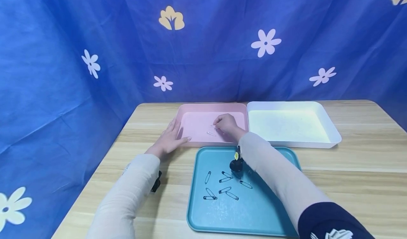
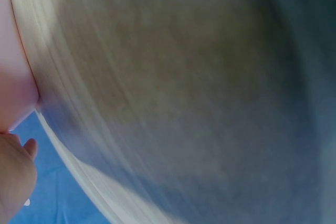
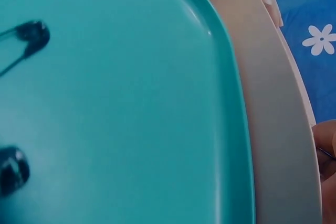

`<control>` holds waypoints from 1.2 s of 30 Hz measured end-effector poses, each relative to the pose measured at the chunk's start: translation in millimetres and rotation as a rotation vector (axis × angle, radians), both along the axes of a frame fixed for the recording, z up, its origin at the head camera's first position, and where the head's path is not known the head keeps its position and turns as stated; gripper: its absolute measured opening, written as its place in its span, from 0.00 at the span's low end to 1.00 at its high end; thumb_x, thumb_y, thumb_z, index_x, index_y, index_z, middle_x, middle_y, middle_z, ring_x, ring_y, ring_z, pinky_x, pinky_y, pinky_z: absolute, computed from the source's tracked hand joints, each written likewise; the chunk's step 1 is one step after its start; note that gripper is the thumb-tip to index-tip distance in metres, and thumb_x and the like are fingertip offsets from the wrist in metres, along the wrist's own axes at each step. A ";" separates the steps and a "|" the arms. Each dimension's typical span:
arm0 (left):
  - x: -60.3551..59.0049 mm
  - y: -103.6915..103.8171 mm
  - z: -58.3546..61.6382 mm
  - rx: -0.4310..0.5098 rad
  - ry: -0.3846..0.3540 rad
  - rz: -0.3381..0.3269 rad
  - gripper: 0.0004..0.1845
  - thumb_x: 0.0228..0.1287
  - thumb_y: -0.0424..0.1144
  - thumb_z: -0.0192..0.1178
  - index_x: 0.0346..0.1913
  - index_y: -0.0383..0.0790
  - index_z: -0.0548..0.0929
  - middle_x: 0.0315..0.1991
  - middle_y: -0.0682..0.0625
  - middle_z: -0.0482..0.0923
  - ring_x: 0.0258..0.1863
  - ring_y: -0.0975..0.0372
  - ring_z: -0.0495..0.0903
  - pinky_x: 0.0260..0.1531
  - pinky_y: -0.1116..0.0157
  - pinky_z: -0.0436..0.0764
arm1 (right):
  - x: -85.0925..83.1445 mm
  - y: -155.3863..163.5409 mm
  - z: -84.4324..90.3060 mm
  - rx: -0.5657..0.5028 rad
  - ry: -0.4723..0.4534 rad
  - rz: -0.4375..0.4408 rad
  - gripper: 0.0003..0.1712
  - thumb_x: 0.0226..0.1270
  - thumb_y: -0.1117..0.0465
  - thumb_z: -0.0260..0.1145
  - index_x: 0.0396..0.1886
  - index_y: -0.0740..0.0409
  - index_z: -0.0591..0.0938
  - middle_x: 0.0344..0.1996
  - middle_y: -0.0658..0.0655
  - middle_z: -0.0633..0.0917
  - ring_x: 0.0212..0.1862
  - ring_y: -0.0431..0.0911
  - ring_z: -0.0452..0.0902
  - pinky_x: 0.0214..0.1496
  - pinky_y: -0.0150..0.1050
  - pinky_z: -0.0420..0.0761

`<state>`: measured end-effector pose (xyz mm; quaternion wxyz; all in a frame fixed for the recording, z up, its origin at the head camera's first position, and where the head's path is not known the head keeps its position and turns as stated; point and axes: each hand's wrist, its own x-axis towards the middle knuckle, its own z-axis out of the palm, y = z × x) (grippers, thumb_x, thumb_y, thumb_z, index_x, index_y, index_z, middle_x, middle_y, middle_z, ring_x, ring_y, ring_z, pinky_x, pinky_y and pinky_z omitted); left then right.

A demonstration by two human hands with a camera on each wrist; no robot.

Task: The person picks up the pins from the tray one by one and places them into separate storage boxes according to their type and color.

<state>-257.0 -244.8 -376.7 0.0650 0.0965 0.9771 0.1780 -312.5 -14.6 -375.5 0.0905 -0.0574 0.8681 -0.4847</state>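
— Where are your hands?
— My right hand (image 1: 226, 123), fingers curled, pinches a safety pin (image 1: 212, 126) over the pink tray (image 1: 190, 109). My left hand (image 1: 170, 137) rests flat, fingers straight, against that tray's edge.

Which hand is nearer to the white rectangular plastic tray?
Right. The right hand is inside the pink tray beside the white rectangular plastic tray; the left hand rests at the pink tray's far-left edge.

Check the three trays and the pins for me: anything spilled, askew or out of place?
Nothing stands out. The black safety pins lie loose inside the teal tray, none on the table. The right hand is over the pink tray, the left hand on its edge. The white tray sits square alongside.
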 end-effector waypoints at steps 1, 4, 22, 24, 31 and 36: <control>0.1 -0.1 0.5 -0.001 0.001 0.000 0.51 0.51 0.68 0.41 0.66 0.39 0.34 0.66 0.40 0.30 0.64 0.49 0.34 0.57 0.46 0.45 | 0.0 -1.3 0.0 -0.004 -0.007 -0.002 0.08 0.47 0.74 0.58 0.26 0.65 0.82 0.16 0.57 0.79 0.11 0.38 0.64 0.12 0.26 0.64; 0.4 -0.4 1.5 -0.003 0.004 -0.002 0.51 0.52 0.68 0.41 0.66 0.39 0.34 0.66 0.40 0.30 0.64 0.49 0.35 0.57 0.46 0.45 | -0.1 -5.1 0.8 0.009 -0.014 -0.006 0.08 0.46 0.75 0.58 0.25 0.64 0.82 0.18 0.57 0.80 0.14 0.38 0.65 0.12 0.26 0.64; 1.7 -2.0 2.9 0.010 0.015 0.001 0.51 0.50 0.69 0.42 0.66 0.40 0.34 0.66 0.41 0.29 0.64 0.48 0.35 0.57 0.45 0.45 | 1.6 -8.9 -1.2 0.152 0.032 0.015 0.06 0.50 0.70 0.59 0.25 0.61 0.83 0.20 0.52 0.80 0.29 0.44 0.71 0.24 0.28 0.69; 1.6 -2.3 3.0 0.007 0.014 -0.001 0.51 0.50 0.69 0.41 0.66 0.40 0.33 0.66 0.41 0.29 0.64 0.49 0.35 0.57 0.46 0.45 | 1.2 -8.0 -1.6 0.139 0.029 0.007 0.07 0.46 0.72 0.59 0.25 0.62 0.83 0.21 0.52 0.80 0.30 0.45 0.71 0.24 0.28 0.70; 1.8 -2.4 1.8 0.004 0.014 -0.003 0.50 0.53 0.66 0.43 0.66 0.39 0.33 0.66 0.41 0.29 0.63 0.48 0.35 0.57 0.46 0.45 | 2.9 1.3 2.2 0.078 0.029 0.003 0.07 0.47 0.72 0.59 0.29 0.65 0.81 0.23 0.55 0.80 0.26 0.44 0.73 0.23 0.28 0.71; 2.4 -1.1 1.0 0.015 0.009 -0.001 0.49 0.54 0.64 0.45 0.66 0.39 0.35 0.66 0.41 0.29 0.63 0.48 0.36 0.57 0.47 0.45 | 6.3 14.1 7.7 0.076 0.041 0.018 0.06 0.50 0.69 0.60 0.28 0.63 0.81 0.24 0.54 0.80 0.29 0.43 0.72 0.29 0.28 0.72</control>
